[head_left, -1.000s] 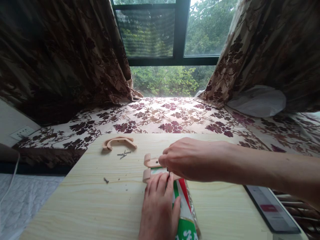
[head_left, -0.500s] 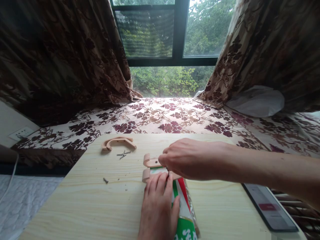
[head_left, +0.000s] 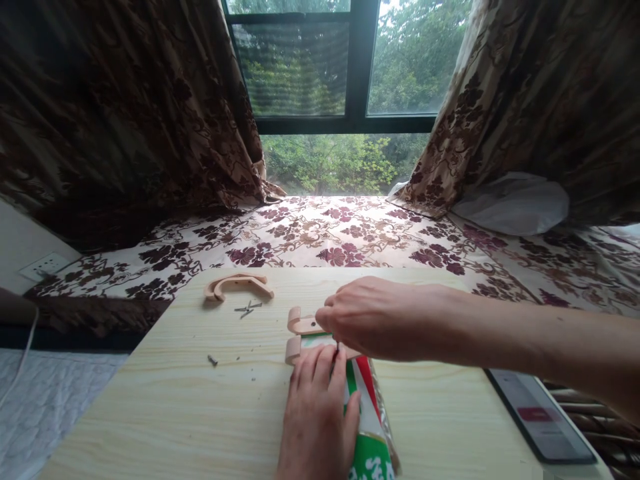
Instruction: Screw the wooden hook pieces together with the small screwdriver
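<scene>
My left hand lies flat, fingertips on the near pinkish wooden hook piece and palm over a green, white and red packet. Just above it, my right hand is closed around something mostly hidden; a thin dark tip shows beneath the fist, by the left fingertips. The far wooden hook piece, with a dark hole, runs under my right hand. Two curved wooden pieces rest together at the back left, with several screws in front of them. A single screw lies further left.
A tablet or phone lies at the right edge of the light wooden table. Beyond the table are a floral cloth, a window and curtains. A white plastic bag sits at the back right.
</scene>
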A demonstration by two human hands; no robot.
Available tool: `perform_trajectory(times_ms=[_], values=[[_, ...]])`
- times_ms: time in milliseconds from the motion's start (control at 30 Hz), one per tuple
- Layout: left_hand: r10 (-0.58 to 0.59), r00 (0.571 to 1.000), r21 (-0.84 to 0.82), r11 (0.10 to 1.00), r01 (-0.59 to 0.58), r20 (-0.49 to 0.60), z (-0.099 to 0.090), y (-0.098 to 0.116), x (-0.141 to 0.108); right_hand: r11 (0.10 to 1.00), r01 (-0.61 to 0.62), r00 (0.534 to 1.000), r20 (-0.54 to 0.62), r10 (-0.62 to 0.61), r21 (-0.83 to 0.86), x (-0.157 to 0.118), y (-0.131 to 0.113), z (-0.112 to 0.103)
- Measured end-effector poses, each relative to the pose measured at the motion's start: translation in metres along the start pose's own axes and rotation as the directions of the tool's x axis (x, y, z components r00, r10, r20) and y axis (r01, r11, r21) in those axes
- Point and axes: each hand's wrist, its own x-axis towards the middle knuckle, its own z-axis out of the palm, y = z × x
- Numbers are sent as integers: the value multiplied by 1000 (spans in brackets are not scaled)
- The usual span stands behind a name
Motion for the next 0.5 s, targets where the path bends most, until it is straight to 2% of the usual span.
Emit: perform_trajectory(times_ms=[133, 367, 500], values=[[7, 1000, 4, 1000, -7, -6, 2, -1, -1, 998, -53, 999, -15, 52, -32, -1, 0, 0], [14, 1000, 11, 1000, -14, 3, 1, 1, 0, 1000, 13, 999, -36, -12, 17, 0, 3, 1], [13, 1000, -5, 1000, -12, 2, 1, 2, 0, 999, -46, 999, -24, 46, 21, 1, 3, 4]])
